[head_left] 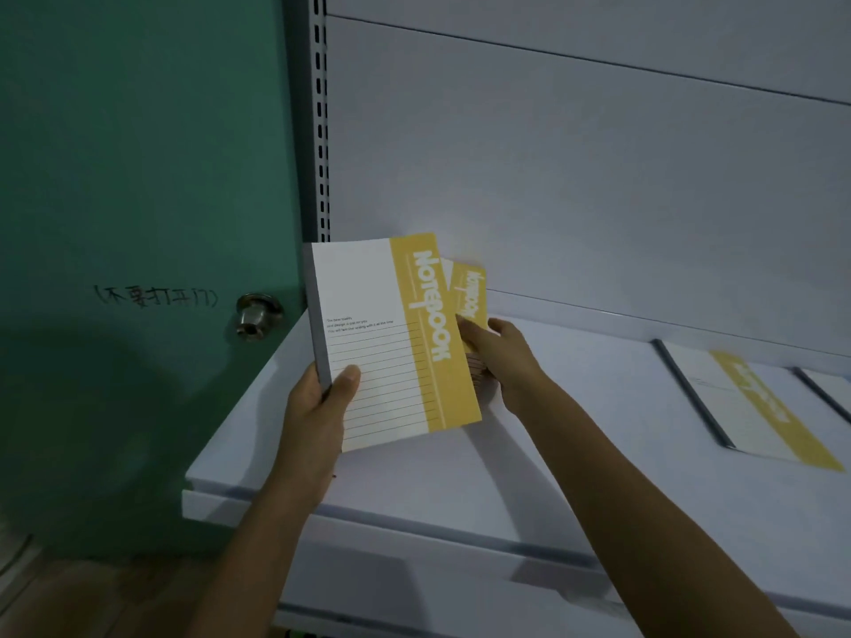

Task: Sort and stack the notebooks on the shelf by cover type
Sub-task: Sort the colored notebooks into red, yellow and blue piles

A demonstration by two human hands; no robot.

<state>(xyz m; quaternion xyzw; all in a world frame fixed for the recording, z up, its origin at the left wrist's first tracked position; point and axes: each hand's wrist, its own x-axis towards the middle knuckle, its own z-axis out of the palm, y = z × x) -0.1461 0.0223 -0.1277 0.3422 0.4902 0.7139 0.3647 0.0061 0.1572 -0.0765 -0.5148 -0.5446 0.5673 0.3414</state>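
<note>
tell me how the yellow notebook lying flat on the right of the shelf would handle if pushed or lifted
The flat notebook looks thin, so it is probably light and a bit bendy. It lies flat on the smooth white shelf, so a push should slide it, not tip it.

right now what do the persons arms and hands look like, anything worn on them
Both arms are bare as far as the frame shows: no sleeve reaches the left forearm or the right forearm. The left hand and right hand wear no gloves, and no watch, bracelet or ring is visible. The dim light could hide small details.
</note>
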